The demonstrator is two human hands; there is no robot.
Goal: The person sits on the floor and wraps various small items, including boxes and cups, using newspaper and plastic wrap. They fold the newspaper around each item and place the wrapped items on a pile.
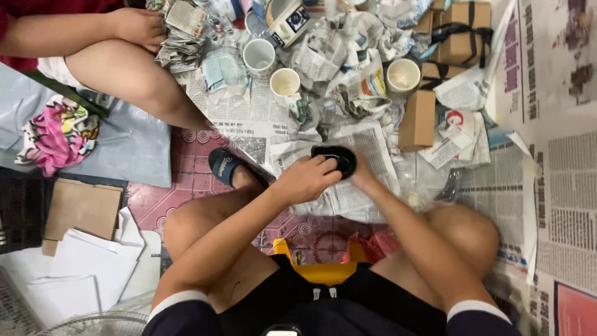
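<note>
Mug: a black mug (336, 158) sits between my two hands, low over a spread sheet of newspaper (367, 168) on the floor, just ahead of my knees.
Left hand: my left hand (306, 179) is curled over the near-left side of the black mug, fingers bent round its rim; I have hold of it.
Right hand: my right hand (360, 177) presses against the mug's right side; it is blurred and partly hidden behind the mug, so I cannot tell how far its fingers close.
Sandal: a dark blue sandal (222, 165) on my foot, just left of my left hand, on the red patterned floor (186, 186).
White mugs: three unwrapped white mugs stand upright among the crumpled paper beyond the black mug, one at left (259, 57), one in the middle (285, 84), one at right (403, 74).
Boxes: a small brown cardboard box (417, 118) lies right of the middle mug; a larger brown box with black straps (463, 32) sits further off.
Other person: another person's hand (138, 26) rests on crumpled newspaper at the upper left, well apart from mine.
Cloth: a pink patterned cloth (56, 134) lies at the far left on a grey sheet.
Flat cardboard: a flat brown cardboard piece (81, 208) lies on white paper, left of my knee.
</note>
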